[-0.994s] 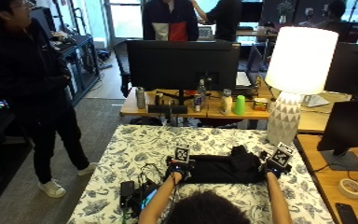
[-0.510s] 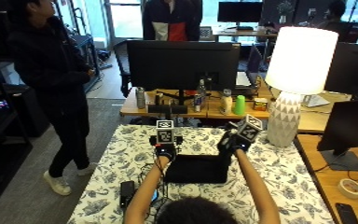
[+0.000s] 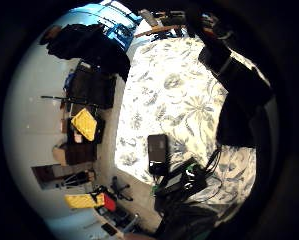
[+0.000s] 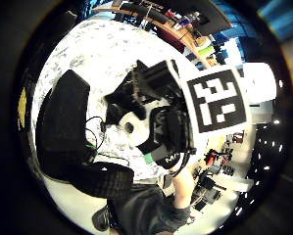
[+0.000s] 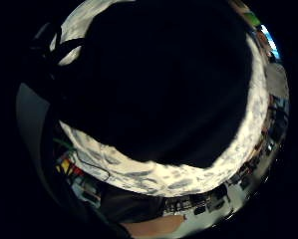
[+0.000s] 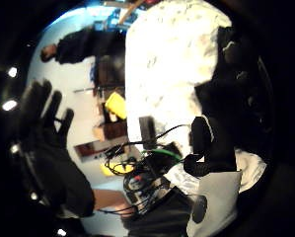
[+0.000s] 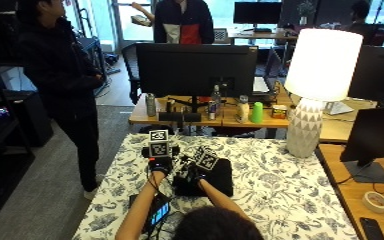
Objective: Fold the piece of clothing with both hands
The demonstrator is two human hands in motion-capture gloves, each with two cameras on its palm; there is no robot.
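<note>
The black piece of clothing (image 7: 208, 177) lies folded in a compact block on the floral tablecloth (image 7: 278, 175). My right hand (image 7: 195, 171) is over its left edge with fingers relaxed; dark cloth (image 5: 163, 84) fills the right little finger side palm view. My left hand (image 7: 159, 163) hovers just left of the clothing, above bare tablecloth. A hand with spread, straight fingers (image 6: 46, 133) shows in the right thumb side palm view, holding nothing. The left thumb side palm view shows the clothing (image 4: 62, 132) lying beside my right hand (image 4: 151, 112).
A dark device with cables (image 7: 155, 210) lies at the table's front left. A white lamp (image 7: 315, 90) stands at the back right. A monitor (image 7: 378, 142), a tape roll (image 7: 376, 201) and a phone (image 7: 372, 227) sit on the wooden desk to the right.
Both hands have come down from their raised position and drawn together at the clothing's left edge. The clothing is now a narrower folded block.
</note>
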